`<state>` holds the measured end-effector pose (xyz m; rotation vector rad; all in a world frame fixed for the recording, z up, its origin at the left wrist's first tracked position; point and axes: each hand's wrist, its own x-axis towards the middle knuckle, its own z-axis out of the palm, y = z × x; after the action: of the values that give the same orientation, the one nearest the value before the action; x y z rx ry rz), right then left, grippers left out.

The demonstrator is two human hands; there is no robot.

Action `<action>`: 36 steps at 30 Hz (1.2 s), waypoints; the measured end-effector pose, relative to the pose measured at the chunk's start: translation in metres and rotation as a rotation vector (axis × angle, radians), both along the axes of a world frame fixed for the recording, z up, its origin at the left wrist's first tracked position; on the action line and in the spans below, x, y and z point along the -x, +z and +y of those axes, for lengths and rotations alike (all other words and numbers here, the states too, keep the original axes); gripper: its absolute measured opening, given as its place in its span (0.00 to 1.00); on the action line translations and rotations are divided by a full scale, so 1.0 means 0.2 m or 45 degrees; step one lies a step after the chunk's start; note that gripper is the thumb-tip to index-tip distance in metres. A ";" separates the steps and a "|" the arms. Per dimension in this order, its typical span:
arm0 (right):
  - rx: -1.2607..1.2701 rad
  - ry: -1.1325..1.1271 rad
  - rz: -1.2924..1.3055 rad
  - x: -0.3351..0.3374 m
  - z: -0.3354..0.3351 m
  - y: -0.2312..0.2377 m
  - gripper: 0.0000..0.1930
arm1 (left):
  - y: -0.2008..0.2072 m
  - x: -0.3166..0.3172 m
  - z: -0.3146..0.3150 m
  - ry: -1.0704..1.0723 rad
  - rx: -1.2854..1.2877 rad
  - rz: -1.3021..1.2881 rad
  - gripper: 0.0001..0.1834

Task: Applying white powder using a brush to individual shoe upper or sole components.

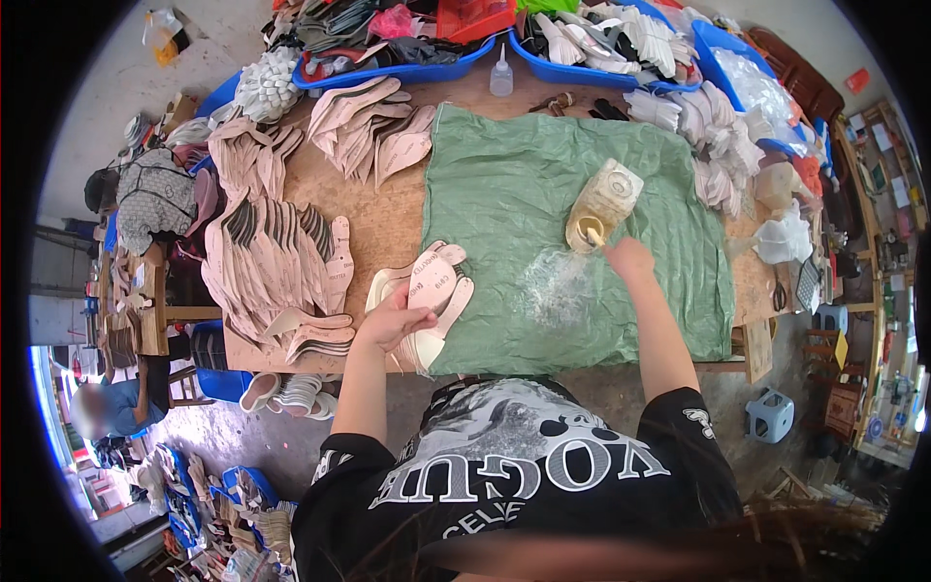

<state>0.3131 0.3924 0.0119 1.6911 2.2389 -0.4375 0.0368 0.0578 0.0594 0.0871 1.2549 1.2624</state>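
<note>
Workbench (376,206): brown board, partly under a green sheet (514,170).
Left hand (393,322): closed on a pale insole piece (433,281), loose pieces (452,315) beside it.
Right hand (630,258): narrow around a stick (595,238) dipped in the container (613,194) beyond.
Insole piece: upper face seemingly bare, so likely unfinished.
Stacks (276,260): left of the left hand; done or waiting, I cannot tell.

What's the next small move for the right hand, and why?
Probably ease the pale stick out of the cloudy jug with the right hand, toward the sole-shaped piece. The stick's far end appears to sit in the jug's opening, while the left hand holds that piece near the left edge of the green sheet.
</note>
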 end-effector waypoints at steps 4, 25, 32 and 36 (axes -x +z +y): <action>0.137 -0.020 0.207 -0.10 -0.05 0.03 0.23 | 0.06 -0.08 -0.07 -0.297 0.010 0.047 0.24; 0.077 0.337 1.074 -0.20 -1.14 -0.14 0.18 | -0.33 -0.44 -0.02 0.041 0.297 -0.256 0.08; 0.193 0.176 0.901 -0.18 -1.08 -0.30 0.23 | -0.32 -0.40 0.02 -0.059 0.308 -0.136 0.11; 0.184 0.151 0.758 -0.23 -1.04 -0.39 0.23 | -0.28 -0.39 0.04 -0.050 0.339 -0.111 0.10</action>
<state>0.3597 0.1842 -0.0668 1.4764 2.5998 -1.1689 0.1146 0.0659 0.0033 -0.1334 1.3278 1.0451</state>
